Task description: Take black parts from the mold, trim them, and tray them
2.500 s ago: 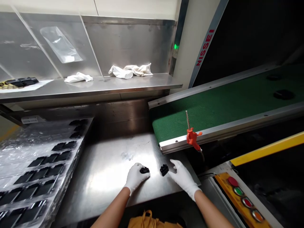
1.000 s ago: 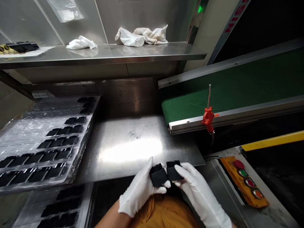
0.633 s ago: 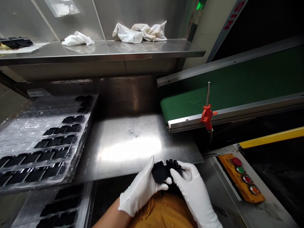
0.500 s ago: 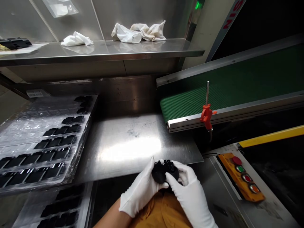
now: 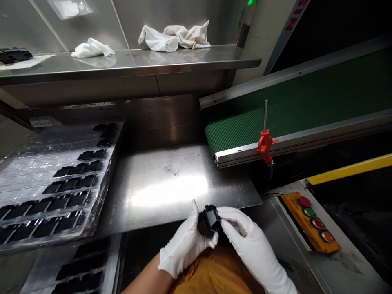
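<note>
White-gloved fingers of the left hand (image 5: 183, 246) cupped one black part (image 5: 203, 225); the right hand (image 5: 255, 249) pinched a second black part (image 5: 213, 219) close alongside, its long axis roughly toward the metal table (image 5: 159, 163), by the near edge.

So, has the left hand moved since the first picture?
Yes. The left hand has drawn back towards the person: it was over the metal bench, and now most of it is on the near side of the bench's front edge.
</note>
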Demonstrator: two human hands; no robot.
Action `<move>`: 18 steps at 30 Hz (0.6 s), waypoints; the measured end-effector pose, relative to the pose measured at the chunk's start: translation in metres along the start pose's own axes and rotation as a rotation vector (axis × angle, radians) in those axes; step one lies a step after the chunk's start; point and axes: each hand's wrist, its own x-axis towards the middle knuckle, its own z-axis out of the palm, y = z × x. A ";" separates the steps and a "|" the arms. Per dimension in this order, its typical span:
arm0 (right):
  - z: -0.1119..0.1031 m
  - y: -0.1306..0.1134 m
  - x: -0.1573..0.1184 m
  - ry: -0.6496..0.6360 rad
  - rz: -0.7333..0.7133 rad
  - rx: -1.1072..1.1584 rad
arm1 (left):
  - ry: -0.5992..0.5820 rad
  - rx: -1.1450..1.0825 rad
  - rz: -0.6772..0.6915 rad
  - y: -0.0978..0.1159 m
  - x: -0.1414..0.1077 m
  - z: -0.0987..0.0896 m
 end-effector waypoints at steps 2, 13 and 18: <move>0.000 -0.001 0.001 0.012 -0.033 -0.030 | 0.001 0.027 -0.021 0.000 0.000 -0.002; 0.005 0.009 0.001 0.013 -0.069 0.002 | 0.065 0.163 0.030 -0.008 0.002 -0.006; 0.017 0.010 -0.001 0.059 0.054 0.137 | 0.103 0.376 0.085 -0.006 -0.003 -0.004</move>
